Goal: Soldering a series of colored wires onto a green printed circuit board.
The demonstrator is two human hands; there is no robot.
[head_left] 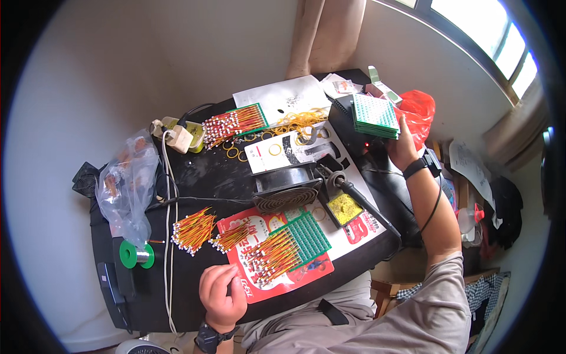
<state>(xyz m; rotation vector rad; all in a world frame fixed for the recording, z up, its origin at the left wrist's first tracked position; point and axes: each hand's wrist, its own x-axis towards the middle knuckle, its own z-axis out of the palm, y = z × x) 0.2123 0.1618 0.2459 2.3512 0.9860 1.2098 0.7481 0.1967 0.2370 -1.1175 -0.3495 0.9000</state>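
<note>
My right hand (404, 144) reaches to the far right and grips the near right edge of a stack of green circuit boards (375, 114), whose top faces look pale in the light. My left hand (223, 295) is closed near the table's front edge, its fingers curled, with nothing visible in them. Just beyond it lies a green circuit board (308, 232) with rows of red-and-yellow wires (272, 255) across its left part. Beneath the board is a red and white printed sheet (283, 286). Two loose wire bundles (194, 230) rest to its left.
A soldering iron (362, 200) stands in a holder with a yellow sponge (344, 210), beside a black fan (286, 184). A solder spool (136, 254), plastic bag (127, 183), white cable and power strip (183, 134) occupy the left. Another wired board (236, 123) and yellow rings lie farther back.
</note>
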